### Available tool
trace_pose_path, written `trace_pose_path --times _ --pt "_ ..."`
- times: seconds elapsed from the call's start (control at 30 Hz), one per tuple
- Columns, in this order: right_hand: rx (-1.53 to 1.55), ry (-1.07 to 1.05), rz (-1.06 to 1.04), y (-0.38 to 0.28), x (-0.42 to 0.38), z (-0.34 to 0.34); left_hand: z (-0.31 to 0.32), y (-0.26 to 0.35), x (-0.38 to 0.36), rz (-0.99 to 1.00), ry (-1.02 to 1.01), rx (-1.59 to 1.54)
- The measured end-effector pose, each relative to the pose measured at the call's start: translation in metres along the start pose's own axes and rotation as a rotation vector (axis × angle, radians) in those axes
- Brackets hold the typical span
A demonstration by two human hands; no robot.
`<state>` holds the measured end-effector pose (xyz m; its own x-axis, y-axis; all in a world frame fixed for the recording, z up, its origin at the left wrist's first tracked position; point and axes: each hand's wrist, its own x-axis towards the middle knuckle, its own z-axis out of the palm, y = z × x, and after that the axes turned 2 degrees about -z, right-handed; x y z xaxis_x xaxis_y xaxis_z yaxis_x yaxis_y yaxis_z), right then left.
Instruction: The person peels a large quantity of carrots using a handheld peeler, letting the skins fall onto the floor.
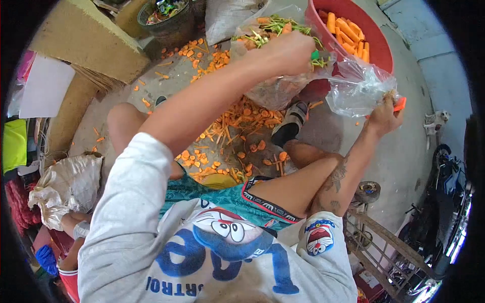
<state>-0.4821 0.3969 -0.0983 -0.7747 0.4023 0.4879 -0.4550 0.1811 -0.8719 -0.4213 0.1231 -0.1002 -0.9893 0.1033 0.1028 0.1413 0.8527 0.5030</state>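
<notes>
My left hand [297, 50] reaches over a clear plastic bag of carrots with green stems [275, 91]. Its fingers are curled closed, and a small bright green piece [316, 54] shows beside them; what it grips is mostly hidden. Out to the right, my right hand [386, 119] is closed on the edge of a crumpled clear plastic bag [356, 91]. A bright orange piece [399, 104] sticks out by its fingers, too little shown to name. Peeled carrots [348, 34] lie in a red basin [376, 30] just beyond the crumpled bag.
Carrot tops and peelings [242, 118] cover the floor between my legs. A dark bucket of scraps [169, 22] and a white sack [227, 20] stand ahead. At right are a small dog [435, 121], a metal cart [386, 237] and a motorcycle [442, 202]. Another person's arm shows lower left.
</notes>
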Motion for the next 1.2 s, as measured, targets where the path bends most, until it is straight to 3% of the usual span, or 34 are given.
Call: trace_pose_path --times 0.07,0.13,0.2,0.27,0.33,0.37,0.43,0.5,0.57,0.63,0.7,0.73,0.8,0.83,0.87,0.9,0.93,1.0,1.03,1.07,1.17,1.2 --pt "-0.013 -0.001 -0.054 0.008 0.005 -0.005 0.008 0.012 0.009 0.079 0.103 0.014" --pt "-0.023 -0.013 -0.098 0.017 0.01 -0.005 0.017 0.035 -0.01 0.031 -0.158 -0.012" --pt "-0.102 -0.035 -0.039 0.026 0.015 -0.011 0.032 0.034 -0.045 0.147 -0.075 0.15" --pt "0.025 0.022 -0.104 0.039 0.029 -0.026 -0.001 0.024 -0.078 0.141 -0.189 0.123" --pt "0.172 0.05 -0.179 0.034 0.048 -0.039 -0.02 0.012 -0.104 0.022 -0.473 0.253" --pt "0.163 0.173 -0.092 0.023 0.057 -0.051 -0.023 -0.003 -0.116 0.016 -0.47 0.262" --pt "0.164 0.308 -0.005 0.02 0.061 -0.078 -0.022 -0.037 -0.131 0.053 -0.094 0.129" --pt "-0.221 0.053 0.156 0.028 0.046 -0.097 -0.039 -0.058 -0.133 0.006 0.029 0.01" --pt "-0.722 -0.374 0.311 0.02 0.027 -0.095 -0.051 -0.076 -0.136 -0.137 0.156 -0.143" --pt "-0.89 -0.69 0.135 0.027 0.003 -0.079 -0.06 -0.09 -0.135 -0.107 0.188 -0.228" --pt "-0.871 -0.868 -0.156 0.018 -0.02 -0.061 -0.066 -0.095 -0.135 -0.07 0.227 -0.316" --pt "-0.88 -0.862 -0.168 -0.005 -0.032 -0.044 -0.069 -0.092 -0.135 -0.1 0.246 -0.311" --pt "-0.485 -0.887 0.439 -0.061 -0.061 -0.002 -0.076 -0.087 -0.133 -0.163 0.286 -0.297" --pt "-0.488 -0.885 0.423 -0.07 -0.076 0.014 -0.05 -0.102 -0.129 -0.117 0.469 -0.412" --pt "-0.141 -0.892 0.518 -0.075 -0.091 0.028 -0.052 -0.1 -0.132 -0.111 0.478 -0.418" --pt "0.204 -0.887 0.606 -0.08 -0.102 0.04 -0.052 -0.095 -0.141 -0.248 0.314 -0.643" --pt "0.184 -0.903 0.608 -0.086 -0.109 0.051 -0.048 -0.09 -0.15 -0.394 0.141 -0.873" --pt "0.534 -0.824 0.574 -0.094 -0.122 0.077 -0.044 -0.083 -0.159 -0.374 0.12 -0.816" --pt "0.693 -0.919 0.56 -0.101 -0.123 0.09 -0.045 -0.075 -0.162 -0.201 0.224 -0.746" --pt "0.701 -0.917 0.572 -0.108 -0.128 0.104 -0.048 -0.071 -0.165 -0.027 0.322 -0.673" --pt "0.614 -1.001 0.472 -0.127 -0.157 0.143 -0.077 -0.062 -0.17 -0.01 0.421 -0.743" --pt "0.489 -1.124 0.47 -0.13 -0.166 0.152 -0.077 -0.065 -0.171 -0.017 0.422 -0.748"
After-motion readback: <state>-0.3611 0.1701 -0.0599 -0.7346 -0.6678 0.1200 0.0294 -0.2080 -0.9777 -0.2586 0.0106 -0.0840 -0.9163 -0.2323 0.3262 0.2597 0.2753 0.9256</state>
